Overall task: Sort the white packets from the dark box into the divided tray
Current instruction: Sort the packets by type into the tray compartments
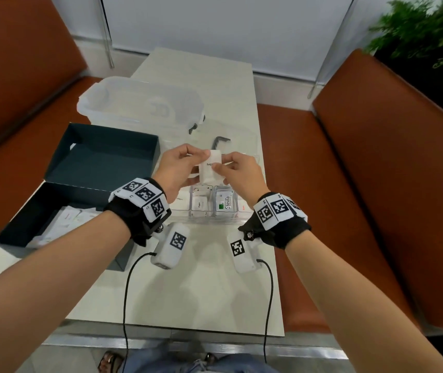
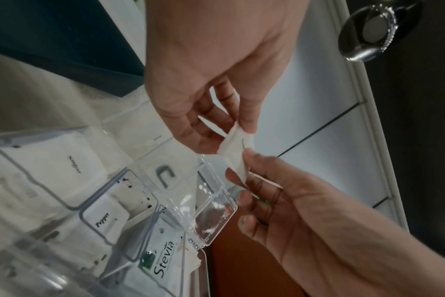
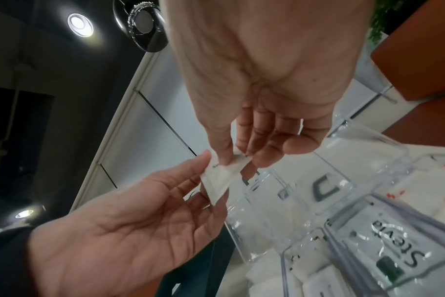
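Left hand [image 1: 175,168] and right hand [image 1: 237,170] both pinch one white sugar packet [image 1: 211,168] above the clear divided tray [image 1: 209,219]; one dark box [image 1: 53,200] sits left on the desk [image 1: 201,286].

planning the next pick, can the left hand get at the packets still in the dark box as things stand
Probably not right away: the left hand is pinching the sugar packet along with the right hand. The dark box is open-topped beside that forearm, so once the left hand lets go, yes.
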Demonstrator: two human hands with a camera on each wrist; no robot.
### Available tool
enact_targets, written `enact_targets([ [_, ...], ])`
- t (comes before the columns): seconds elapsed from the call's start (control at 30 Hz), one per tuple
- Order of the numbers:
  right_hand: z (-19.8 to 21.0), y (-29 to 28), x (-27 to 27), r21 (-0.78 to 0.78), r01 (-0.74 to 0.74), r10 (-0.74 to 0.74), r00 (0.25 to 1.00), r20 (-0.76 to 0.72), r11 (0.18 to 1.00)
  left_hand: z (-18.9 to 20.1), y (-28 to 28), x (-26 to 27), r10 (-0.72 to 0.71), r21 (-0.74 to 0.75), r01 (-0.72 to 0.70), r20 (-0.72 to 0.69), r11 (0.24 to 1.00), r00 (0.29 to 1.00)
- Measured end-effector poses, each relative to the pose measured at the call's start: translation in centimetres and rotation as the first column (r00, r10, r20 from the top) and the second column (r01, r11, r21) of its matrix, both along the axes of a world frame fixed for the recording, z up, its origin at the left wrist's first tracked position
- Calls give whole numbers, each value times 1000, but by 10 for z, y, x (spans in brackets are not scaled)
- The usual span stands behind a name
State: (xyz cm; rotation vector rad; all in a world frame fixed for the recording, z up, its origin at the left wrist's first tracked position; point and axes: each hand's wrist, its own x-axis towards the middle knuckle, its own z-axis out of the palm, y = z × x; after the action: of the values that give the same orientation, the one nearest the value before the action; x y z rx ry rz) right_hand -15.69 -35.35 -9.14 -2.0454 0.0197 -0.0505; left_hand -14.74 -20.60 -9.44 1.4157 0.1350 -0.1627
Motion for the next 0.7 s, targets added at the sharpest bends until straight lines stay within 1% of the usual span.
enact_targets([
  [0.1,-3,8,-3,79,8,-7,1000,-10,997,-1,7,-3,52,-25,-52,12,998,999],
  [0.2,-8,19,0,111,40,-33,998,-60,993,-6,15,-2,143,15,-144,41,989,989],
  [0.43,-27,51,2,150,61,-26,973,-228,987,-27,44,10,191,266,-201,64,943,979],
  [0.57,-37,62,1,73,56,-35,963,-266,996,-35,62,17,215,353,-218,48,910,975],
  [0.63,-42,66,1,24,67,-58,955,-291,997,-37,69,18,195,387,-191,31,902,980],
  [0.7,-47,70,1,-26,82,-86,947,-309,996,-40,74,17,144,443,-148,44,884,989],
])
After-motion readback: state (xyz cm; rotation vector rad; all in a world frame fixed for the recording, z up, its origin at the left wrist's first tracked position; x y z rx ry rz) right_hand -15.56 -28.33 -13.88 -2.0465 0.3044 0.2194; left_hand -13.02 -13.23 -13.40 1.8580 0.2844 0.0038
